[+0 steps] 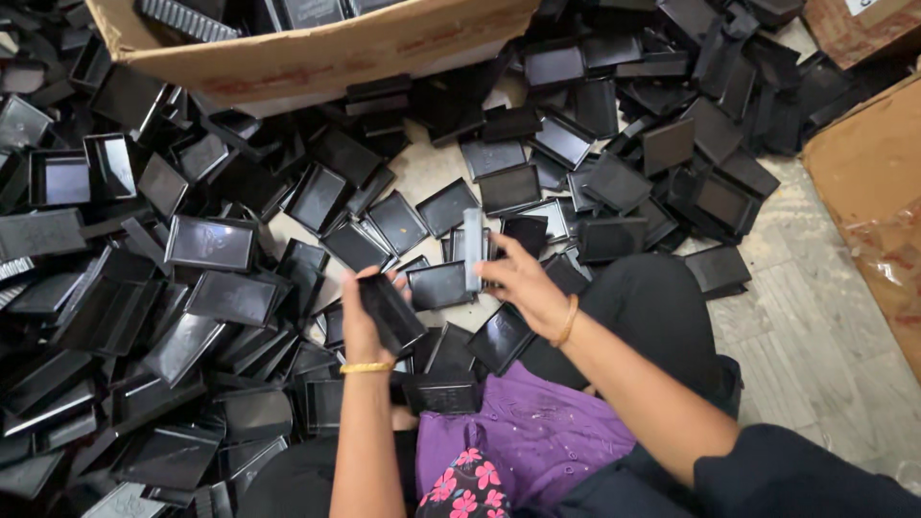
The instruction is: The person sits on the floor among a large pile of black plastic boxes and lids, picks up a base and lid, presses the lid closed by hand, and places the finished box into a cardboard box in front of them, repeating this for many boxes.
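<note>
Above the lap, the left hand (362,321) grips a black plastic tray (390,312) tilted on edge, while the right hand (518,283) pinches a grey upright piece (472,247), over the floor (815,317) heaped with black trays (211,242).

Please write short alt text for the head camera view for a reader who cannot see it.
A seated person's left hand holds a black plastic tray while the right hand holds a grey one upright, above a floor heaped with black trays. A cardboard box sits behind.
</note>
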### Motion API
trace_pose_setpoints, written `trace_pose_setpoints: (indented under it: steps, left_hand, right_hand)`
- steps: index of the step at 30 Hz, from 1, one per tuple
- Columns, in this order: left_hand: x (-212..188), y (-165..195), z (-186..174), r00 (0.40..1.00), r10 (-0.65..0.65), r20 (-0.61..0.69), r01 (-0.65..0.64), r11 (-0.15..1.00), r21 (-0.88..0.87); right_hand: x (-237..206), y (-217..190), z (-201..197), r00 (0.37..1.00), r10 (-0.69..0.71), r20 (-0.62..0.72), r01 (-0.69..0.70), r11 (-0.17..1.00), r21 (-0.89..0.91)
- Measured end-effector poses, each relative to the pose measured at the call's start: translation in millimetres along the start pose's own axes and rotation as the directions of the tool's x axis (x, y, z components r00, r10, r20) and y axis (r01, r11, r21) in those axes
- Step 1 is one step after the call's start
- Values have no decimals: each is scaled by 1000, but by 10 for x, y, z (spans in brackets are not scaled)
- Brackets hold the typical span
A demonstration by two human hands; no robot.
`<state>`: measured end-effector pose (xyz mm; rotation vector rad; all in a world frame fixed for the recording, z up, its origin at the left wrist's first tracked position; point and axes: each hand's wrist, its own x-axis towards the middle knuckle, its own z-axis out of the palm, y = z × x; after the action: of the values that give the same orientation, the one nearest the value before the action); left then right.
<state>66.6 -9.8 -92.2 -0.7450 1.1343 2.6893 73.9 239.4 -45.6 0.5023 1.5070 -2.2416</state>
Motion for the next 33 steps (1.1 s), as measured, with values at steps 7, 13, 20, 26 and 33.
trace_pose_setpoints:
  steps: [7, 13, 20, 26, 33]
  left_hand:
    - [-10, -228, 93, 983, 14, 183, -31, 995, 90]
    - [-50, -261, 174, 985, 17, 172, -50, 981, 186]
    - [-17, -87, 124, 888, 361, 285, -447, 528, 722]
    - [19, -60, 85, 697, 705, 132, -427, 259, 866]
    - [236, -21, -69, 851, 510, -123, -469, 845, 256]
  right_hand:
    - [-99, 357, 318, 967, -161, 198, 196, 965, -175]
    - [-168, 492, 470, 966, -146, 211, 208, 929, -308]
    - [-137, 462, 321, 934, 226, 276, -178, 966, -187]
    - [-323, 464, 559, 884, -357, 304, 458, 792, -403]
    - [100, -705, 896, 810, -411, 419, 536, 227, -813]
